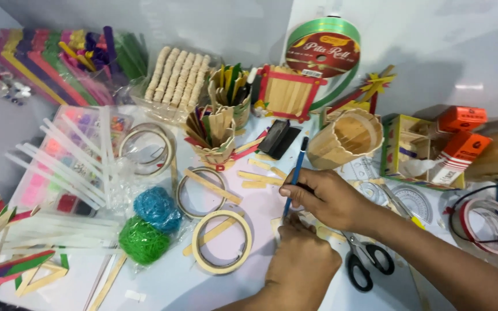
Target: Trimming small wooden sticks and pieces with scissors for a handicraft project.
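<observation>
Marking looks to be the step in hand: the right hand (325,198) pinches a blue pen (294,175), tip down on a wooden craft stick (278,226) (mostly hidden) on the surface (168,288). The left hand (301,259), fingers curled, pins the stick; steadiness matters next.

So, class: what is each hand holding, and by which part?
The right hand grips a blue pen near its lower end. What the left hand holds cannot be told.
</observation>
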